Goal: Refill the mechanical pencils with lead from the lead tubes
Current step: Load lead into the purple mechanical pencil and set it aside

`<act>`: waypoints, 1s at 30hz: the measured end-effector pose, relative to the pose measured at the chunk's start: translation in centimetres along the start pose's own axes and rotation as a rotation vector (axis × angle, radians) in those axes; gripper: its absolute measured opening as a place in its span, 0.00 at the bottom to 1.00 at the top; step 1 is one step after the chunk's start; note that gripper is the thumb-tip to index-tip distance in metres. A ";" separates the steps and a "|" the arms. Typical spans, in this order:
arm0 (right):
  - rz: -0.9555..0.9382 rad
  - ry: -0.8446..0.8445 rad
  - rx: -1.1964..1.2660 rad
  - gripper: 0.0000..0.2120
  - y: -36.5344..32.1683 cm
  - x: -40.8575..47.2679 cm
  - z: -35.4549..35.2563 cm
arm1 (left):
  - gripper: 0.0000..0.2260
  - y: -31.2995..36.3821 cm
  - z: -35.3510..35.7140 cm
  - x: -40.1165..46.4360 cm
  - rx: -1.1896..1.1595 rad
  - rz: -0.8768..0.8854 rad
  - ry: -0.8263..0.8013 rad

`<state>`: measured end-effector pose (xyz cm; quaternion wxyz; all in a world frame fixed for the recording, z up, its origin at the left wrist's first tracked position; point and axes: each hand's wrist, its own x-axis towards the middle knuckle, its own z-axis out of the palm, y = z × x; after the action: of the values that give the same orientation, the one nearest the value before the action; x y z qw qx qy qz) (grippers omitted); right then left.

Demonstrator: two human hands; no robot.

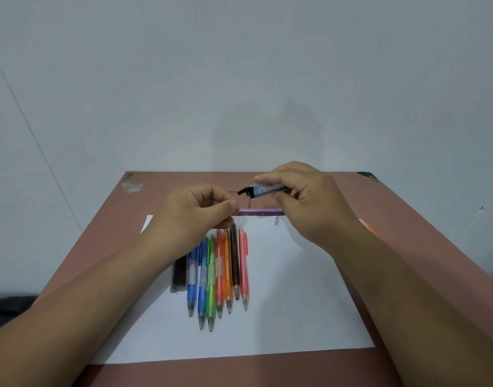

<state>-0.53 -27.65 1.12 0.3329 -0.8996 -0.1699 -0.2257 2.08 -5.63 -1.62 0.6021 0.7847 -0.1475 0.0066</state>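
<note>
The left hand [196, 210] pinches the purple pencil [260, 212]; the right hand [304, 199] grips the tilted lead tube [263, 189]. Any wobble could spill lead past the pencil's opening onto the paper [295, 303]

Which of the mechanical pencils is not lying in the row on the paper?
The purple pencil: it is held crosswise above the sheet, the left hand pinching one end, while the right hand holds the lead tube over it.

A brown table [407, 247] bears a white paper sheet [295, 303].
</note>
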 end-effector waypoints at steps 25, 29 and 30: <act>0.333 0.223 0.446 0.12 1.3 0.5 -0.8 | 0.06 1.3 -2.2 -0.6 0.224 0.063 0.176; 0.461 0.187 0.630 0.12 1.0 0.7 -0.9 | 0.06 1.2 -2.0 -0.7 0.224 0.066 0.165; 0.470 0.179 0.663 0.14 1.0 0.8 -0.9 | 0.05 1.2 -2.0 -0.7 0.221 0.068 0.166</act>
<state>0.26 -28.86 1.65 0.6605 -0.7348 0.0065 -0.1541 1.47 -3.90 -0.08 0.5215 0.8375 -0.1220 0.1082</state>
